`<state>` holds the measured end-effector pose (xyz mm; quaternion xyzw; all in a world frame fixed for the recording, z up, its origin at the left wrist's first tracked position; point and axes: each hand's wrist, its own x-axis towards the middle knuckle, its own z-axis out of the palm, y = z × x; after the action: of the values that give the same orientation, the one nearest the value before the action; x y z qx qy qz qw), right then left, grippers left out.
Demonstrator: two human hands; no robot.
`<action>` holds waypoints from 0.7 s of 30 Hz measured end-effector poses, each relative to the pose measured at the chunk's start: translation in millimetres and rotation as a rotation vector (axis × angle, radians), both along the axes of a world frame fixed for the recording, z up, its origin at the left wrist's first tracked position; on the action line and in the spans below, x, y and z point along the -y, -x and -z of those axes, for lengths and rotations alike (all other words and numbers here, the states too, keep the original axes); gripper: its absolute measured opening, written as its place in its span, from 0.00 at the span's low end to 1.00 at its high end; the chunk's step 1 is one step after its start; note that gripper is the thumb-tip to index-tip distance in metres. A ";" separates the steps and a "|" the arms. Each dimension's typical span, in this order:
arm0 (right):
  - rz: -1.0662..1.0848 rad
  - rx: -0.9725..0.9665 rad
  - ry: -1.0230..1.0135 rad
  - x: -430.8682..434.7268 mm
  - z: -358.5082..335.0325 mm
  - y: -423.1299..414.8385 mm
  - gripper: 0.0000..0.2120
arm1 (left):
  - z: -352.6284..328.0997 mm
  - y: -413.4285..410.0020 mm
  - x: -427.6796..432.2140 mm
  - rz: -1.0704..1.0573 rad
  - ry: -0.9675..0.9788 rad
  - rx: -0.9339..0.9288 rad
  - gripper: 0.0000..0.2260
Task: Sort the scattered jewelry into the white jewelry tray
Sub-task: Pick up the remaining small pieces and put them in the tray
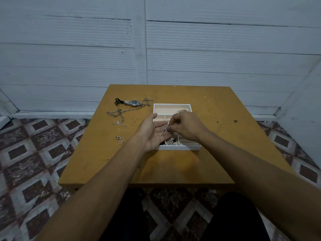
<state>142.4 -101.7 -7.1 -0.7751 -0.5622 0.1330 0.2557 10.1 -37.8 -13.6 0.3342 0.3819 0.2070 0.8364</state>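
The white jewelry tray (172, 105) sits mid-table, with beige compartments; pearls lie in its near compartment and a bracelet (182, 111) at its far right. My left hand (152, 132) is palm up over the tray's left edge, fingers straight, with small silver pieces (164, 128) resting on it. My right hand (186, 126) hovers over the tray and pinches at those silver pieces. Scattered on the table to the left are a silver watch (132, 102), a long chain (121, 112), a small pendant piece (119, 123) and a small earring cluster (120, 138).
The yellow wooden table (173, 164) stands on a patterned tile floor against a white panelled wall. A black cord (118, 101) lies by the watch. Another thin chain (147, 101) lies behind the tray's left corner. My dark-clothed knees show below the table's near edge.
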 end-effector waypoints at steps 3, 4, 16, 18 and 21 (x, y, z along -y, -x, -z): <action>0.022 -0.023 0.032 -3.6 2.8 1.9 0.06 | -0.4 -0.6 1.3 -0.003 0.011 0.014 0.24; 0.025 -0.024 0.042 -4.5 3.0 2.0 0.05 | 0.5 -0.7 0.7 -0.005 0.014 0.019 0.25; 0.042 -0.040 0.071 -2.2 -0.4 3.3 0.04 | 2.7 0.5 1.0 0.008 0.032 0.026 0.23; 0.030 -0.043 0.062 -0.9 -3.6 0.2 0.05 | 3.6 1.0 1.2 -0.003 0.038 0.032 0.22; -0.017 -0.050 0.077 0.5 -9.2 -6.6 0.06 | 6.7 1.7 0.3 -0.019 0.053 0.034 0.23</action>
<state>148.9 -102.2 2.1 -0.7761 -0.5566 0.1760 0.2387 8.5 -38.1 -20.3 0.3048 0.3761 0.2102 0.8494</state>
